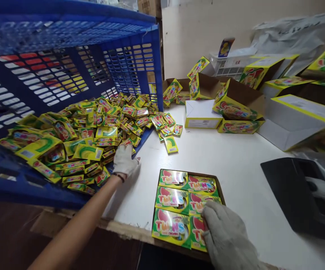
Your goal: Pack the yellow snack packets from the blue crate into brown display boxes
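Note:
My left hand [125, 160], in a white glove with bare fingertips, reaches to the near rim of a blue plastic crate [151, 52] lying on its side. Its fingers are stretched toward the small yellow-green gum packs [106, 132] heaped inside, with the thumb apart. No pack shows in its grasp. In front of me stands a shallow display carton [221, 190] filled with larger TWINS boxes [171, 198] in two columns. My right hand [227, 230], in a grey glove, lies over the right column, fingers resting on the boxes there; it hides part of them.
Several loose packs [170, 144] lie on the white table [140, 195] outside the crate mouth. Opened display cartons [237, 105] and a white-sided carton [203, 113] stand toward the back. A black device [289, 195] sits at right. The table's front edge [123, 229] is close.

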### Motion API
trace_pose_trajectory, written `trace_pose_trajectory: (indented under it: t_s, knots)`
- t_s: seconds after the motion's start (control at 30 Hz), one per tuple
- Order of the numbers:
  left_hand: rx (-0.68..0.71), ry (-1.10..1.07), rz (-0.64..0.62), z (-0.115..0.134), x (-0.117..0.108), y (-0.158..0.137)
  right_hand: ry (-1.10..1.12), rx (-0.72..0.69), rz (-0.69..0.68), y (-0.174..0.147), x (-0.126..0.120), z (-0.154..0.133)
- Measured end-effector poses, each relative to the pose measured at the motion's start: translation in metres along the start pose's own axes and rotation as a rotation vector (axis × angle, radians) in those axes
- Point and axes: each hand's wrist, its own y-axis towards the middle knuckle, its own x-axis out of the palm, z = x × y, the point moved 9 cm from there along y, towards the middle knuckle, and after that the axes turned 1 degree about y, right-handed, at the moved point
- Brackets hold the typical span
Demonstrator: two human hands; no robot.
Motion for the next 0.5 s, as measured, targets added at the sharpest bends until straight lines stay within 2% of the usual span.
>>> trace_pose_trajectory:
  t_s: [0.13, 0.23, 0.37, 0.43, 0.5]
  knots:
    - [-0.035, 0.093, -0.066, -0.021, 0.004, 0.030, 0.138, 0.034, -0.011, 0.004, 0.000, 0.005]
    - [-0.059, 0.095, -0.154, -0.027, 0.009, 0.039, 0.072, 0.062, 0.054, 0.002, -0.001, 0.002]
    - [-0.079, 0.073, -0.241, -0.025, 0.008, 0.051, -0.022, 0.011, 0.075, -0.005, 0.007, -0.012]
    - [-0.095, 0.050, -0.242, -0.020, 0.004, 0.053, 0.027, 0.022, 0.089, -0.008, 0.007, -0.010]
    - [-0.113, -0.070, -0.246, -0.015, 0.003, 0.049, 0.121, 0.038, 0.139, -0.008, -0.001, -0.003]
